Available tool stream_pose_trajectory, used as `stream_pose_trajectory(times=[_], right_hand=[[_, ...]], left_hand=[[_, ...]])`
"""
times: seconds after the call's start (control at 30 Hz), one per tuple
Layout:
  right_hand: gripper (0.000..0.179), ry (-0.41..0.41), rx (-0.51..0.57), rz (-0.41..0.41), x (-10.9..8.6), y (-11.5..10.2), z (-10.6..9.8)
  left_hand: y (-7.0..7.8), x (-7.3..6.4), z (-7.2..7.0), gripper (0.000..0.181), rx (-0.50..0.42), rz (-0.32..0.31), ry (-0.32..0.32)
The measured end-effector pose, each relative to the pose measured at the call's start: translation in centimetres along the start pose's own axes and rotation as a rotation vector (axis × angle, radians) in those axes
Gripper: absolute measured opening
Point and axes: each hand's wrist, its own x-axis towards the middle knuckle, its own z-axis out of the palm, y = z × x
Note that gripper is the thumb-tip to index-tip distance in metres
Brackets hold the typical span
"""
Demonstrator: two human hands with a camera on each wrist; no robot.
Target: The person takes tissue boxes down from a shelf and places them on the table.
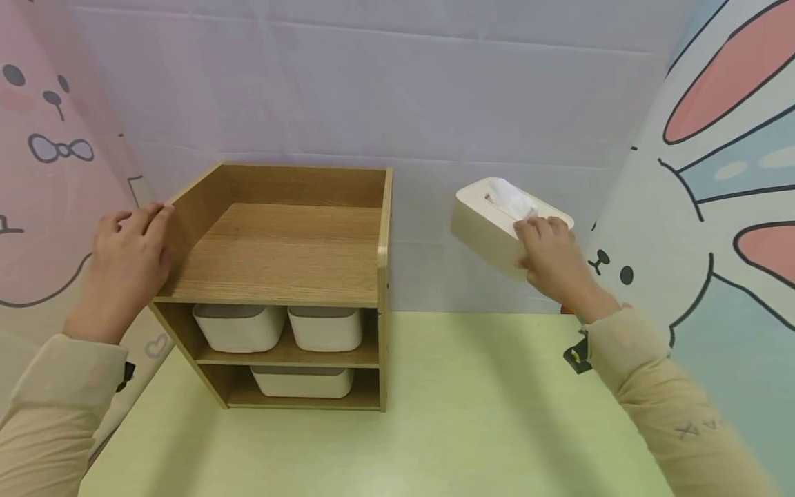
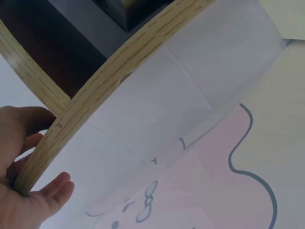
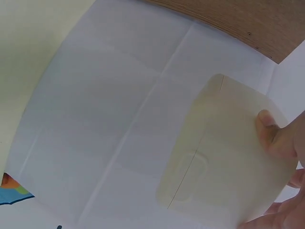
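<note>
My right hand holds a cream tissue box in the air, right of the wooden shelf unit. White tissue pokes out of the slot in its tilted top. In the right wrist view, the thumb presses on the smooth underside of the box, with other fingers at its edge. On the other side, my left hand grips the upper edge of the shelf's left side panel. The left wrist view has thumb and fingers on either side of that panel.
Two white bins, one left and one right, sit in the shelf's middle level. A wider white bin occupies the bottom level. The unit stands on a pale yellow-green table. Behind hangs a whitish cloth, with printed rabbits at the sides.
</note>
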Motion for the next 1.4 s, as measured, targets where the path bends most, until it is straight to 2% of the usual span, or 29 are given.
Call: stream_pose_trajectory(times=[0.37,0.8,1.13,1.4], right_hand=[[0.05,0.031,0.0,0.071,-4.8,0.7,3.7],[0.049,-0.047,-0.006,0.171,-11.2,1.7,8.2],[0.051,-0.056,-0.005,0.224,-15.3,2.4,10.3],[0.049,-0.073,0.004,0.284,-17.6,2.6,11.4]], left_hand=[[0.0,0.0,0.1,0.055,-0.003,0.018,0.008],[0.1,0.0,0.2,0.054,0.001,0.011,0.004],[0.1,0.0,0.1,0.055,0.004,0.007,-0.001],[0.2,0.1,0.1,0.055,0.011,-0.003,-0.022]])
